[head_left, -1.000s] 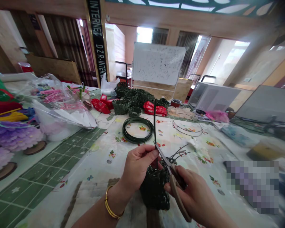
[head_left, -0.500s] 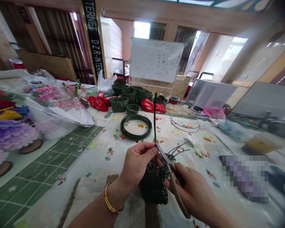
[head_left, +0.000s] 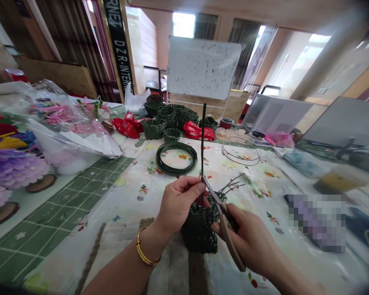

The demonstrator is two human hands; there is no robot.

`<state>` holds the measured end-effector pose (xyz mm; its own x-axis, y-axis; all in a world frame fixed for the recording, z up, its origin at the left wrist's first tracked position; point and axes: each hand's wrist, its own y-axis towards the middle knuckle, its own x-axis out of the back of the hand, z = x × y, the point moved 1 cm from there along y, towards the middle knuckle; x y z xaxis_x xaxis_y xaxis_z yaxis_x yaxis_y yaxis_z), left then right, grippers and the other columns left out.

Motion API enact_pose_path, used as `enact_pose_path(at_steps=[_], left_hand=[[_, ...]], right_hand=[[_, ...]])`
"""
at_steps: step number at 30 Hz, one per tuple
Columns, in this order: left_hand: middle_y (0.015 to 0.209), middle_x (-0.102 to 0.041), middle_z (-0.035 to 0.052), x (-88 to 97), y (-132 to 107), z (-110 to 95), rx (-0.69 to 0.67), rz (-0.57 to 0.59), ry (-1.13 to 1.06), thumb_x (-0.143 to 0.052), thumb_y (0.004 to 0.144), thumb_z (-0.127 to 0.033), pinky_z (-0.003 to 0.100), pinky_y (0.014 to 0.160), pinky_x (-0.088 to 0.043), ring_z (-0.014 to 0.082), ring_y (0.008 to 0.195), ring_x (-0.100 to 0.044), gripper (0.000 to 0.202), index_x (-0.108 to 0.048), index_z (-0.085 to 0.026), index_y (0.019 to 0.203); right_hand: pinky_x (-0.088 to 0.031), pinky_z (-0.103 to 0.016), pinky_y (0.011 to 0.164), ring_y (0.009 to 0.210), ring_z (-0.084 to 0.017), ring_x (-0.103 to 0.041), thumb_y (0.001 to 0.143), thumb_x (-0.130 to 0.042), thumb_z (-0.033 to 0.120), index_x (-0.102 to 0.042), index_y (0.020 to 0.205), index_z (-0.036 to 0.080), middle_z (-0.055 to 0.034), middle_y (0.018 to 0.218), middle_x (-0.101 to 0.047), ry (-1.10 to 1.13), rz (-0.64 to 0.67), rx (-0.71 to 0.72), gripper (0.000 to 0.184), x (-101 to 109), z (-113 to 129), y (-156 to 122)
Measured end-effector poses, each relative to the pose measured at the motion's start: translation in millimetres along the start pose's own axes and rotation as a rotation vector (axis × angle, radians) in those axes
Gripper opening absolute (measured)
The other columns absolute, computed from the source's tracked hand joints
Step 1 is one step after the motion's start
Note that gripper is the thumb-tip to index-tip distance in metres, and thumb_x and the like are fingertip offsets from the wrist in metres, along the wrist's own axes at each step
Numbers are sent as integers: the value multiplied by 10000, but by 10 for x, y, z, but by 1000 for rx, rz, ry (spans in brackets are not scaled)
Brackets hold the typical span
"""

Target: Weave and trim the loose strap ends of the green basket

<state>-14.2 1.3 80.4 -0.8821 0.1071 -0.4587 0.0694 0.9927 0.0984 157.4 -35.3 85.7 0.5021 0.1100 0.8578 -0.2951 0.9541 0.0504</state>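
A dark green woven basket (head_left: 199,233) sits in front of me, over a striped cloth (head_left: 172,266). Thin loose strands (head_left: 233,183) stick out from its far right rim. My left hand (head_left: 181,203) pinches a flat dark green strip (head_left: 203,139) that stands upright above the fingers. Scissors (head_left: 223,215) with tan handles are in my right hand (head_left: 249,237), their blades slanting up to the left. The blade tips meet the strip right beside my left fingertips. Part of the basket is hidden behind my hands.
Beyond my hands lies a coil of green strip (head_left: 176,157). Several woven baskets (head_left: 169,119) and red packets (head_left: 198,130) stand at the back. Wire loops (head_left: 240,155) lie right of the coil. Plastic-wrapped craft pieces (head_left: 64,119) fill the left; a pixelated item (head_left: 316,223) is at right.
The view has tilted down slightly, so the background sits higher. My hands, the scissors and the strip keep nearly the same pose; the loose strands look a little more fanned.
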Motion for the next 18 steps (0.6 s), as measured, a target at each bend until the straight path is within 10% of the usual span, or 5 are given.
enact_pose_path(at_steps=[18], left_hand=[[716,-715,19,-34,-26,-9,90,69,89,-719,749,-262,216,613,-522,117,605,-648,147,-706,-153,845]], right_hand=[[-323,-238,490,517,-124,-409,898,-478,457,-541,745,201,25,583,-531,92,-66,-3,305,-57,-104,-1]])
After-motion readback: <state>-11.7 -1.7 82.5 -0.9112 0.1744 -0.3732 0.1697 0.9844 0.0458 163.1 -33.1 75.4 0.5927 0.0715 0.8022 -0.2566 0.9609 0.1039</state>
